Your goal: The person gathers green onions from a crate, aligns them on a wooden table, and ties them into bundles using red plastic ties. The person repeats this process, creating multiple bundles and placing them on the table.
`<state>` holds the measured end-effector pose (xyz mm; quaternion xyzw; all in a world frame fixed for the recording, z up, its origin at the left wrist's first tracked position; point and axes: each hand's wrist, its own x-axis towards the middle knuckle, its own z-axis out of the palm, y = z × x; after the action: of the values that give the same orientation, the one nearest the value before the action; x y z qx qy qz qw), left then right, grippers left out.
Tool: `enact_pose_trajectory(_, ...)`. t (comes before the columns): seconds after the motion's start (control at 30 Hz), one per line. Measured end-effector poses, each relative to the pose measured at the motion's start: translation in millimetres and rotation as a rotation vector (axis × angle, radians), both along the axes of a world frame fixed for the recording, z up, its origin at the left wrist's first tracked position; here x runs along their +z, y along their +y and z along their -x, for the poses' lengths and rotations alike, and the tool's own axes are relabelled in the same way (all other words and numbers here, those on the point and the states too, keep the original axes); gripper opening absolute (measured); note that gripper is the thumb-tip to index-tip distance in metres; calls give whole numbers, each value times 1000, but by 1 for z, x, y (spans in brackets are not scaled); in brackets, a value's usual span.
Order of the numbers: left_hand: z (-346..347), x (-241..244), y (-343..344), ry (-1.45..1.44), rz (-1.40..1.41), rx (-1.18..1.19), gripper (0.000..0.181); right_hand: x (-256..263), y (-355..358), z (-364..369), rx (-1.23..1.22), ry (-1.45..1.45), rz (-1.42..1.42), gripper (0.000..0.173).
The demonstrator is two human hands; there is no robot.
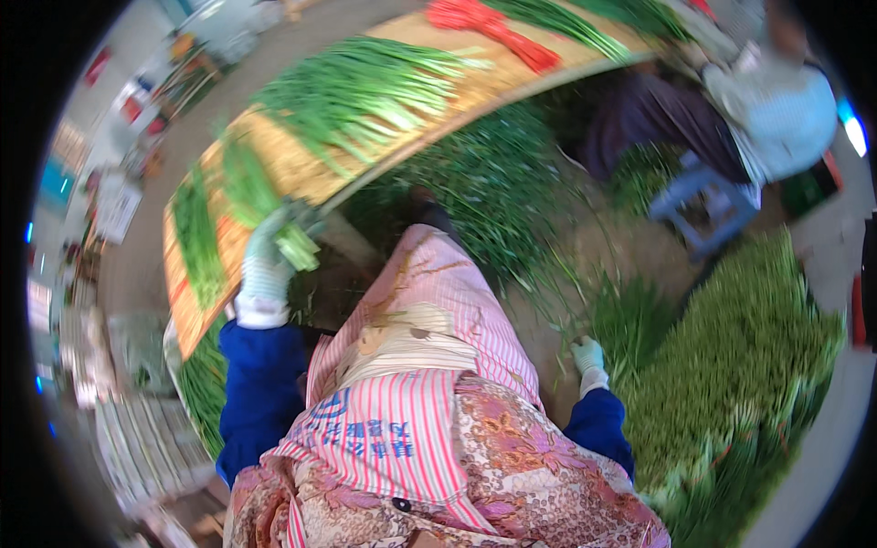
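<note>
My left hand [273,236], in a pale striped work glove, grips a bunch of long green stalks [248,179] that look like garlic chives. Their pale cut ends [299,249] stick out past the fingers towards me, over the edge of the wooden board table [329,164]. Low on my other side, my right hand [589,357], gloved too, hangs next to loose green stalks [630,318] on the floor. Whether its fingers hold anything cannot be made out. A smaller bunch [196,236] lies on the board to the left of the held one.
A wide row of stalks [363,89] and red ties [493,31] lie along the board. Loose greens [479,185] cover the floor underneath. A large stacked pile [733,356] stands at right. Beyond it, a person [774,109] sits by a blue plastic stool [709,202].
</note>
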<state>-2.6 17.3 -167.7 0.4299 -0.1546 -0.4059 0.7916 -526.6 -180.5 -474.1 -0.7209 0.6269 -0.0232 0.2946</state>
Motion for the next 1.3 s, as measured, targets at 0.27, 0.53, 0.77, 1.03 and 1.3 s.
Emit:
enact_pose_trajectory(0.27,-7,-7,-14,190,139,-46,25,221,-39,-234,524,-892,686,19)
enact_pose_trajectory(0.53,5,0,-13,174,-64,162,31,346,19,-412,908,-246,1106,27)
enact_pose_trajectory(0.77,4,-18,-27,148,108,186,24,333,58,-392,867,-708,527,12)
enact_pose_trajectory(1.03,13,12,-46,295,88,122,26,335,-10,-417,901,-149,1066,26)
enact_pose_trajectory(1.3,5,6,-78,370,54,91,25,328,12,-405,1119,-835,706,13)
